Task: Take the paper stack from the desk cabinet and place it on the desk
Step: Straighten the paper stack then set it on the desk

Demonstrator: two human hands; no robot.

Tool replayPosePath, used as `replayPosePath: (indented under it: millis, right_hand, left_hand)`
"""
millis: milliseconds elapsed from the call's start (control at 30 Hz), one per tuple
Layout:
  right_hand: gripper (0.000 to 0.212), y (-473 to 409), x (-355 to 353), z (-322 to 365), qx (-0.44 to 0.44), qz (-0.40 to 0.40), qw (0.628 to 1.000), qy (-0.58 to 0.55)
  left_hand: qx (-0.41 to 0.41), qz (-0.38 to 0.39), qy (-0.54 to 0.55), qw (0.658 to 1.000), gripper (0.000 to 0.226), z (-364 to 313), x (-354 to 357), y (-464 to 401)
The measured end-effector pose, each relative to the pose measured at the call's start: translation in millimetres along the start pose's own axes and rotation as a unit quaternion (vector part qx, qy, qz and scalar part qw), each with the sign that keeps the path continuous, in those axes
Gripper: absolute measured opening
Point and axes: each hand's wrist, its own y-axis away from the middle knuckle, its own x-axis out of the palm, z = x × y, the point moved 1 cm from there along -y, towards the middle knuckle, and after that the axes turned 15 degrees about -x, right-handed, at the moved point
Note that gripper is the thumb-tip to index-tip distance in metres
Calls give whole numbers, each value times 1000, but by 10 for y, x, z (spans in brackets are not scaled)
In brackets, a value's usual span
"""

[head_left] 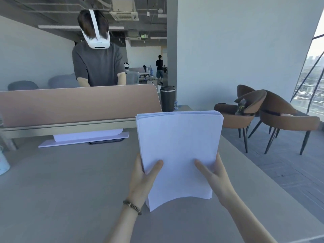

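Note:
A white paper stack (178, 148) is held up above the grey desk (70, 181), slightly bowed so its near edge curls. My left hand (142, 178) grips the stack's left edge, thumb on top and fingers underneath. My right hand (213, 174) grips the right edge the same way. The stack hangs over the right half of the desk, its far end tilted upward. The desk cabinet is not in view.
A brown divider panel (78, 104) runs across the desk's far side, with a white stand (84, 138) below it. A dark tumbler (167, 98) stands at the far right of the desk. A person wearing a headset stands behind the divider. Brown chairs (273, 114) stand to the right.

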Motion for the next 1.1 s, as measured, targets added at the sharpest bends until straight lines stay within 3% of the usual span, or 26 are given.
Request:
replayPosePath:
  millis: [200, 333, 533, 733, 967, 1100]
  right_hand:
    - [36, -122, -35, 89, -39, -8, 999, -30]
    - [30, -107, 70, 41, -54, -42, 997, 43]
    - [33, -117, 29, 64, -61, -73, 994, 46]
    - [25, 31, 51, -103, -30, -43, 997, 49]
    - [29, 12, 22, -187, -5, -40, 997, 65]
    - [20, -211, -229, -197, 43, -29, 992, 112]
  left_hand:
    - [18, -33, 22, 999, 49, 37, 67, 15]
    - [3, -52, 12, 999, 26, 58, 119, -5]
    - [14, -35, 2, 999, 24, -34, 172, -78]
    - [-8, -24, -4, 1000, 37, 178, 177, -17]
    - [-23, -27, 5, 999, 20, 183, 237, -79]
    - [-51, 14, -39, 998, 15, 99, 374, -253]
